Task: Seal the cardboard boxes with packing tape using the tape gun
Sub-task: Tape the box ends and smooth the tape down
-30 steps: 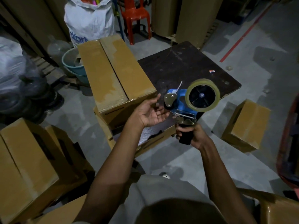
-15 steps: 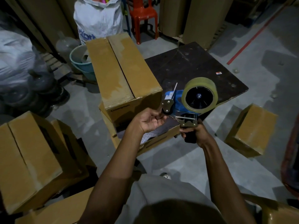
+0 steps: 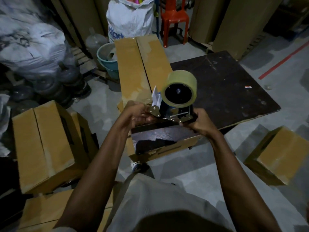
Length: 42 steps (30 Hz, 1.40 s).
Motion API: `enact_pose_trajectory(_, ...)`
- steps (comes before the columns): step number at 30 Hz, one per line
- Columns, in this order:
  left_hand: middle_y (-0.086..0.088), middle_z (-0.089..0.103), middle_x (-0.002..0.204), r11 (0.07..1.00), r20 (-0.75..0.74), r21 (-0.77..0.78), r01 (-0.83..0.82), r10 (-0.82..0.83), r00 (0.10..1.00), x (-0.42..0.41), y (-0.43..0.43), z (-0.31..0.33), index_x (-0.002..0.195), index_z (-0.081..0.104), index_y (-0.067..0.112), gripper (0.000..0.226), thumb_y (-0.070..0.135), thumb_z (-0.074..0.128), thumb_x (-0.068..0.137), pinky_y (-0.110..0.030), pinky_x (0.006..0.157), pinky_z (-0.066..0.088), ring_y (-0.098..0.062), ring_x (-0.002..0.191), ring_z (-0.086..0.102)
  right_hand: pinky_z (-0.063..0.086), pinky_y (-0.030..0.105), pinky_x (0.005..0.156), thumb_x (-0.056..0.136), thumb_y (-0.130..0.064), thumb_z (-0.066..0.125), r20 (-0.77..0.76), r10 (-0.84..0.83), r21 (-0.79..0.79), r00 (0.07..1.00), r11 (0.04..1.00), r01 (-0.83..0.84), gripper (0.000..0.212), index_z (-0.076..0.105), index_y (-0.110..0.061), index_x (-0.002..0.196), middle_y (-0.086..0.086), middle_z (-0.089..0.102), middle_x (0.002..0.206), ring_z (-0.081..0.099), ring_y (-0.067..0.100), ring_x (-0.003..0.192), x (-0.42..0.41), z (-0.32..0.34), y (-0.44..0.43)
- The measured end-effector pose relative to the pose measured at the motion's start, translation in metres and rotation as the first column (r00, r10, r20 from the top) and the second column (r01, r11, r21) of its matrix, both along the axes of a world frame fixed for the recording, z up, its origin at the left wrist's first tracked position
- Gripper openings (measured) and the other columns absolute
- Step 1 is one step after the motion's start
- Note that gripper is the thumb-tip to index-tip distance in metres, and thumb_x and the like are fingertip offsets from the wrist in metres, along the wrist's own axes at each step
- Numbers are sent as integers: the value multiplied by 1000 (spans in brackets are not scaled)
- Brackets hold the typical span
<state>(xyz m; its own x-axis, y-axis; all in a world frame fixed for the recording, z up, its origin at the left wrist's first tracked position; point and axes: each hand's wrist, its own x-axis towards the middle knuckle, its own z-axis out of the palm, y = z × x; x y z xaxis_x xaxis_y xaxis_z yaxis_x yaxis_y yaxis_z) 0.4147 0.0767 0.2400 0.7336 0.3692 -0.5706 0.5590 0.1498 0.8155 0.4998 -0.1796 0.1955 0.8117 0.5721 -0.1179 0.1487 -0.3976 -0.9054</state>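
A blue tape gun [image 3: 167,106] carrying a clear tape roll [image 3: 179,88] is held up in front of me. My right hand [image 3: 199,122] grips its black handle from below. My left hand [image 3: 135,115] has its fingers curled at the gun's front metal end, where the tape comes out; whether it pinches the tape end I cannot tell. Behind the gun a long closed cardboard box [image 3: 142,67] lies on top of an open box [image 3: 160,144] whose dark inside shows under my hands.
A dark wooden board [image 3: 230,91] lies to the right behind the gun. Closed boxes stand at left [image 3: 43,144] and right [image 3: 277,154] on the grey floor. Further back are a teal bucket [image 3: 105,59], a white sack [image 3: 130,17] and a red chair [image 3: 173,15].
My left hand went from open palm beside the gun to fingers curled on its front end. The gun turned so the roll sits higher, and both hands drew closer together.
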Motion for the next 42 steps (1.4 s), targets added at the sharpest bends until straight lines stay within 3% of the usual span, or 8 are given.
enact_pose_trajectory(3,-14,66,65,990,-28,128,-66,70,997,7,20,5,75,61,2,18,-5,57,91,-33,56,54,-20,47,62,52,31,60,65,-43,95,158,108,-166,982,983,-81,31,69,-27,72,-9,72,71,69,7,74,20,28,28)
enact_pose_trajectory(6,-20,66,64,988,-21,92,-128,130,991,5,32,9,83,61,-6,15,-9,51,93,-31,52,52,-23,47,63,41,36,54,72,-31,88,306,116,-228,945,973,-45,36,57,-21,58,-4,56,55,61,15,61,40,44,51)
enact_pose_trajectory(11,-18,64,58,974,-1,138,-181,183,983,5,48,8,81,65,-6,7,-7,59,84,-41,73,45,-32,69,65,51,45,54,72,-33,86,406,186,-294,895,954,-65,32,70,-6,71,12,67,65,70,31,66,56,60,71)
enact_pose_trajectory(16,-16,61,62,956,19,193,-220,220,975,3,52,8,88,66,-8,9,-12,60,83,-26,47,48,-19,44,60,45,39,56,72,-11,73,428,289,-425,856,901,-92,18,58,-16,63,5,52,61,55,30,58,64,74,87)
enact_pose_trajectory(22,-5,74,95,891,-45,323,-320,352,935,-30,105,-13,95,73,12,6,17,71,93,-30,75,53,-16,89,67,47,38,57,72,-16,76,488,368,-534,791,843,-63,9,68,-12,73,7,58,63,57,33,62,86,82,77)
enact_pose_trajectory(33,-7,78,93,905,20,255,-340,346,938,-37,131,-33,103,75,4,24,20,80,86,-26,69,51,-11,85,68,48,41,61,74,-32,85,432,351,-579,831,814,-44,29,62,-17,63,7,58,63,58,33,63,109,80,61)
enact_pose_trajectory(38,-7,79,87,908,60,250,-336,331,942,-33,128,-51,100,76,4,25,21,83,83,-33,80,57,-16,88,73,56,45,69,79,-33,83,430,377,-620,820,784,-35,25,68,-14,72,6,61,67,61,33,66,113,71,57)
enact_pose_trajectory(42,-6,79,88,917,42,212,-338,337,941,-34,130,-72,102,76,3,31,27,83,83,-31,73,55,-18,77,69,51,43,76,78,-28,82,406,402,-648,820,760,-52,24,62,-19,67,4,59,68,62,36,71,113,69,59)
